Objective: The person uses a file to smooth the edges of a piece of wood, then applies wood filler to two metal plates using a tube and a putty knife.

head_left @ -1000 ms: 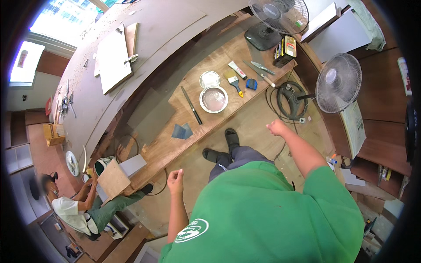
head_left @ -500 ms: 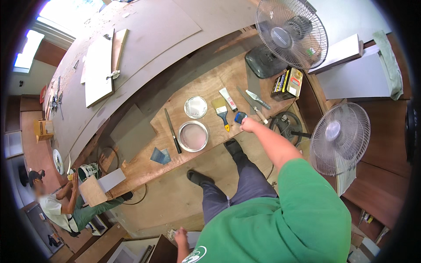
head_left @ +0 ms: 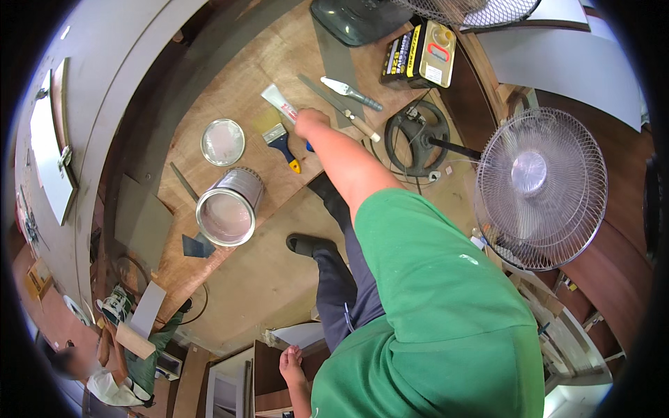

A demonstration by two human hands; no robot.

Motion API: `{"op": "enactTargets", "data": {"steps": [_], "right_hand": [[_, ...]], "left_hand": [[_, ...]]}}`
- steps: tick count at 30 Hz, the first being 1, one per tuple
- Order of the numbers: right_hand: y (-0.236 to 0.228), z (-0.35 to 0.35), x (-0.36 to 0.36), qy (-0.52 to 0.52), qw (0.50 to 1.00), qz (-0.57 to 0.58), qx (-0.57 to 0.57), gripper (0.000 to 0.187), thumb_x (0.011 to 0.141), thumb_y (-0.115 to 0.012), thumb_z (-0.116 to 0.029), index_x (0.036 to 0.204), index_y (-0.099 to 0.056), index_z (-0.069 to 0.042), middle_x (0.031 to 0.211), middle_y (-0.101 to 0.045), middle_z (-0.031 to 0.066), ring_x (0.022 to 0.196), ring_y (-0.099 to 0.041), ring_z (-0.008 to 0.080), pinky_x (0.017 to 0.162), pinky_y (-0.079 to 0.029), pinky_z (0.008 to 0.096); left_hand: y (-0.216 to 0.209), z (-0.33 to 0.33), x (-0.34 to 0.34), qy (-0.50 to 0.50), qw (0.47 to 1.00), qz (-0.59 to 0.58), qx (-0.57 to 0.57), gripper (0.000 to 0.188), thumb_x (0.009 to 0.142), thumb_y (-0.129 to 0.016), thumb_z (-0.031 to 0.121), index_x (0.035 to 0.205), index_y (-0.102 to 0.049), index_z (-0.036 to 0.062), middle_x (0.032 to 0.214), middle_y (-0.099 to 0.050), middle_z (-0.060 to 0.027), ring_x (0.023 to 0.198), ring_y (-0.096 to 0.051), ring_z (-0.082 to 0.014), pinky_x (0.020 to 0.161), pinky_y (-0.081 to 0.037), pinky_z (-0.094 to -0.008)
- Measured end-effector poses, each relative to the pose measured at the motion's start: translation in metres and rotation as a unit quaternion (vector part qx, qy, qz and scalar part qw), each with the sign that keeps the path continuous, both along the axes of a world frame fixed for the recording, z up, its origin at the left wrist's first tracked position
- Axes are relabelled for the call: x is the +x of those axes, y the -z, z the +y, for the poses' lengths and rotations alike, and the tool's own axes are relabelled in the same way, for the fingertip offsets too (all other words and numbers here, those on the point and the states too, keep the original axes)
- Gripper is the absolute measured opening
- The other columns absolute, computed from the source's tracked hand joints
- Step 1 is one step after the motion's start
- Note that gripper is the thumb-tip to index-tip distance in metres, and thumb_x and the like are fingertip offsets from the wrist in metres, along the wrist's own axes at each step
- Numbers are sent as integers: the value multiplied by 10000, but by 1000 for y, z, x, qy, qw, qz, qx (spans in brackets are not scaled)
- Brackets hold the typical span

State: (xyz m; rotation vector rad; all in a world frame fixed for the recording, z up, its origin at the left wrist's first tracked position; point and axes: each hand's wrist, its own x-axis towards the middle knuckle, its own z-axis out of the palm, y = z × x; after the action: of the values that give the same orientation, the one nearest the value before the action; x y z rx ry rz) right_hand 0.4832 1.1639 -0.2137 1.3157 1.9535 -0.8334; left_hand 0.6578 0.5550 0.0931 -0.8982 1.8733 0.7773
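At the far right part of the low plywood board (head_left: 275,56), my right hand (head_left: 311,124) is closed on the cap end of a white squeeze tube (head_left: 280,104). A small blue tool (head_left: 310,146) shows partly from under my right forearm. Left of it lies a flat paintbrush (head_left: 282,148) with a blue-and-yellow handle. A long blade with a wooden handle (head_left: 364,127) and a pale-bladed scraper (head_left: 352,93) lie right of my hand. My left hand (head_left: 291,360) hangs low beside my body, fingers loosely curled, with nothing visible in it.
An open metal can of pinkish paste (head_left: 228,214) stands near its round lid (head_left: 223,142). Two flat blue-grey scrapers (head_left: 198,246) lie beside it. A rectangular tin (head_left: 420,56), a standing fan (head_left: 533,181) and its round base (head_left: 417,139) are at right. Another person (head_left: 115,373) sits at lower left.
My right hand has left the blue tool and moved to the white tube, closing on it. My head view has shifted right and closer to the board.
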Motion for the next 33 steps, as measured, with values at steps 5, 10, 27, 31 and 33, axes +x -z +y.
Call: {"op": "enactTargets", "data": {"steps": [5,10,27,31,33], "right_hand": [[0,1,6,-49,998,13,26,364,861,-702,-205,1220,-703,-141,1242,-697,120,1163,-667,305,938,-548,429],[-15,-5,23,99,990,93,-18,368,870,-703,-274,1191,-703,-94,1198,-712,144,1126,-679,311,927,-536,429],[-377,-139,136,42,852,179,-489,336,872,-694,-310,1038,-689,-18,772,-674,72,609,-666,171,560,-559,338],[-448,-156,115,-155,859,242,-424,366,878,-686,-329,1048,-678,-6,803,-687,82,629,-663,165,586,-551,332],[-490,-162,103,-203,852,292,-384,365,881,-669,-334,1048,-679,-9,822,-695,89,653,-665,176,608,-543,330]], "left_hand": [[6,39,-7,43,998,20,49,246,997,-656,190,1142,-662,-7,1120,-706,-97,1027,-656,-181,937,-508,-327],[-4,44,-4,113,991,44,53,219,981,-672,156,1122,-681,-13,1081,-710,-69,1003,-635,-135,939,-489,-288],[-149,164,-104,287,869,367,168,240,961,-660,169,1079,-655,-40,798,-684,-117,701,-649,-166,638,-521,-307],[-210,202,-126,497,569,637,153,663,814,-781,148,1414,-519,43,1123,-682,-145,1044,-645,-284,953,-489,-432],[-249,221,-125,545,523,649,96,662,790,-791,159,1393,-540,50,1167,-663,-142,1093,-618,-321,1001,-450,-464]]}}
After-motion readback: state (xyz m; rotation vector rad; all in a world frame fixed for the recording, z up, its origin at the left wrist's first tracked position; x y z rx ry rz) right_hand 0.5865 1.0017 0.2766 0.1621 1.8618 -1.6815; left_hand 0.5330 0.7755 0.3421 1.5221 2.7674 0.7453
